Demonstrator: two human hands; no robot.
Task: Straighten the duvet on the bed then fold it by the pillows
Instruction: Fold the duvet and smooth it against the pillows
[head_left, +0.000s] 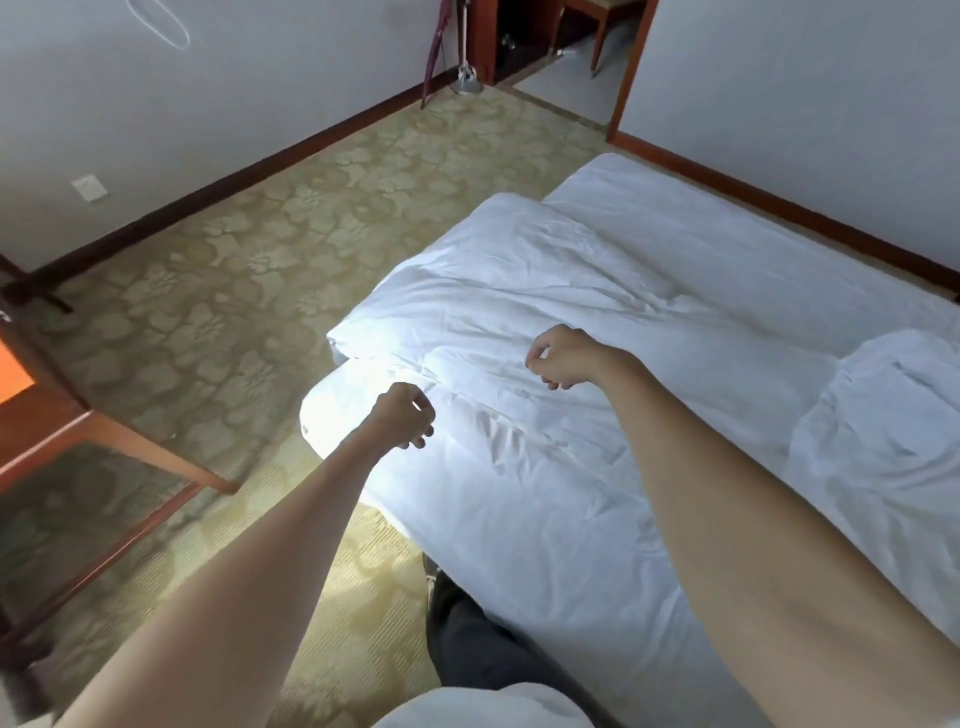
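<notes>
The white duvet (545, 291) lies wrinkled across the bed, and its near-left edge shows as a thick folded band (358, 338). Below that band the bed's corner (332, 415) is brightly lit. My left hand (405, 418) hovers over this corner with its fingers loosely curled, holding nothing. Further in, my right hand (558, 358) hangs above the duvet, wrist bent down, fingers loosely curled and empty. A rumpled white mound (883, 415), pillow or bunched bedding, sits at the bed's right side.
Patterned carpet (234, 270) lies left of the bed. A wooden table frame (130, 441) stands at the near left. My leg in dark trousers (467, 639) is against the bed's side. Walls with dark skirting enclose the room, with a doorway (566, 78) at the far end.
</notes>
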